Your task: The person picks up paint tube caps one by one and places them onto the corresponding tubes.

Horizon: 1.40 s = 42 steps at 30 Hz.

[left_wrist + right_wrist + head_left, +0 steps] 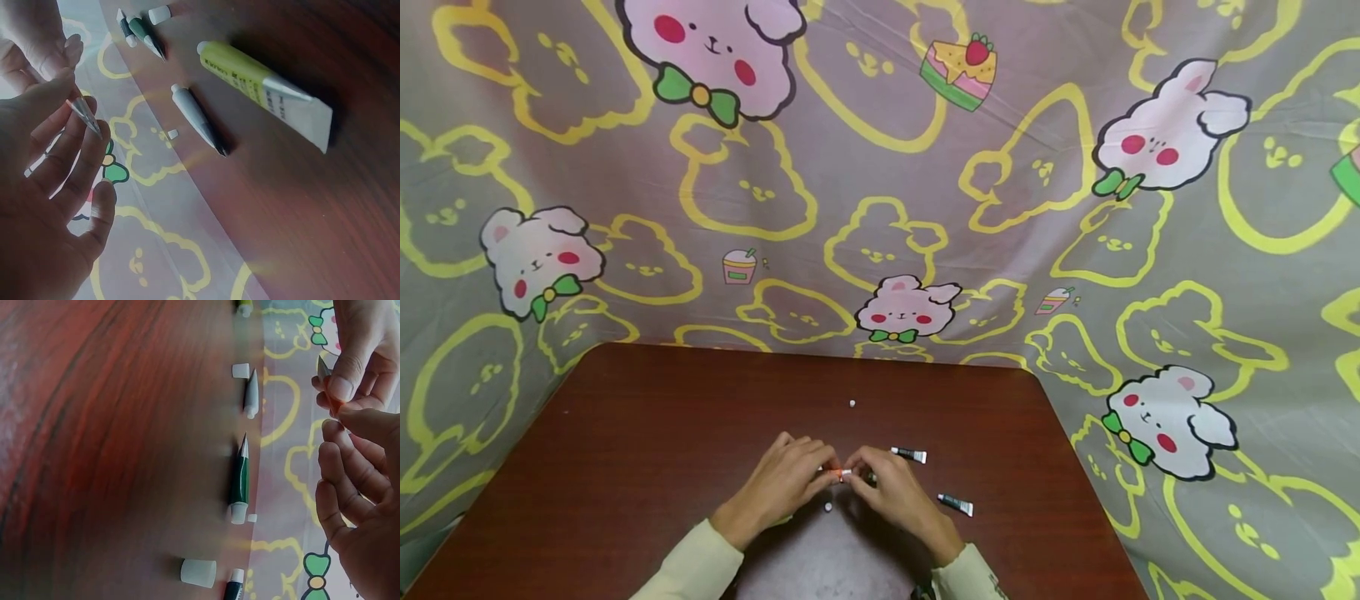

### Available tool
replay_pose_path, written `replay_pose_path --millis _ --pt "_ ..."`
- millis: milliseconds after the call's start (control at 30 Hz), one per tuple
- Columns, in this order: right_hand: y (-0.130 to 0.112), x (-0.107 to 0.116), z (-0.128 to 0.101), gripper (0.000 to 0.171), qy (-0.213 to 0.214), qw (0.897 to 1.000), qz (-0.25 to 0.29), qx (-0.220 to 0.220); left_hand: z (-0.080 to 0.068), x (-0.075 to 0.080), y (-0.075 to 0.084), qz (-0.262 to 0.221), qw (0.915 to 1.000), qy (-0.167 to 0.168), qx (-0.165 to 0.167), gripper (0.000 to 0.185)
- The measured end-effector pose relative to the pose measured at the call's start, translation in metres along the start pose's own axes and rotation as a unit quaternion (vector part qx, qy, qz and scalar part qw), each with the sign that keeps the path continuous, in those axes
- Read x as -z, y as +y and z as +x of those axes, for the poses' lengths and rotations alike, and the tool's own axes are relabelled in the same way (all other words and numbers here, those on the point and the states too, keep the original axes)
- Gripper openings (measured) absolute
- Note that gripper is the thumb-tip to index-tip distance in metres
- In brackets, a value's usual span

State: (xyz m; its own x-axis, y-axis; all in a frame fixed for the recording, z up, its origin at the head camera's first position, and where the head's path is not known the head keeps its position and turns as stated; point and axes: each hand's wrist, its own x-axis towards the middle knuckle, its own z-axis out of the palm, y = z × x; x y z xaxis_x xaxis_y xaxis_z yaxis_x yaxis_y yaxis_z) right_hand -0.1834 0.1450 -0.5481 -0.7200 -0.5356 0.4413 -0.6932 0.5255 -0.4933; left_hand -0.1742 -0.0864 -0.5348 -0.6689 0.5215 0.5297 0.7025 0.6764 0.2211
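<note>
My hands (838, 475) both pinch a small silvery tube (84, 114), flattened to a pointed tail, over the bench (625, 433).

Dark red-brown table (647, 450) (glossy): small tubes (910, 455), loose white caps (852, 404).

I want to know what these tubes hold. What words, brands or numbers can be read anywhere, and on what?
Yellow tube: dark print runs along it, too blurred to read.
Small dark tubes: no readable print.
Thin tube pinched in the left hand and right hand: no print visible.
Cloth: cartoon animals and cakes only, no words.
</note>
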Motion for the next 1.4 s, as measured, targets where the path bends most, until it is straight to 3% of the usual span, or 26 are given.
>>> replay_pose_path --millis 100,467,633,900,1067,1200,1400 --pt "0.002 0.002 -0.002 0.004 -0.004 1.0 -0.005 -0.007 0.003 -0.002 0.0 0.003 1.0 0.001 -0.005 0.015" --pt "0.007 0.008 -0.006 0.016 -0.004 0.999 -0.034 -0.034 0.013 -0.008 0.004 -0.007 0.9999 0.005 -0.011 0.017" --pt "0.01 0.012 -0.01 0.014 0.005 0.999 -0.036 -0.039 0.02 -0.012 0.007 -0.009 0.9998 0.004 -0.019 0.018" --pt "0.015 0.021 -0.015 0.01 0.021 0.998 0.0 -0.064 0.031 -0.019 0.013 -0.011 0.9993 0.006 -0.036 0.018" --pt "0.017 0.027 -0.016 0.012 0.026 0.998 0.014 -0.049 0.035 -0.02 0.014 -0.01 0.9991 0.007 -0.041 0.018" --pt "0.019 0.031 -0.019 0.015 0.021 0.999 0.022 -0.04 0.038 -0.022 0.015 -0.009 0.9988 0.009 -0.048 0.019" --pt "0.022 0.032 -0.021 0.006 0.006 0.998 0.032 -0.059 0.039 -0.024 0.016 -0.006 0.9986 0.006 -0.052 0.019"
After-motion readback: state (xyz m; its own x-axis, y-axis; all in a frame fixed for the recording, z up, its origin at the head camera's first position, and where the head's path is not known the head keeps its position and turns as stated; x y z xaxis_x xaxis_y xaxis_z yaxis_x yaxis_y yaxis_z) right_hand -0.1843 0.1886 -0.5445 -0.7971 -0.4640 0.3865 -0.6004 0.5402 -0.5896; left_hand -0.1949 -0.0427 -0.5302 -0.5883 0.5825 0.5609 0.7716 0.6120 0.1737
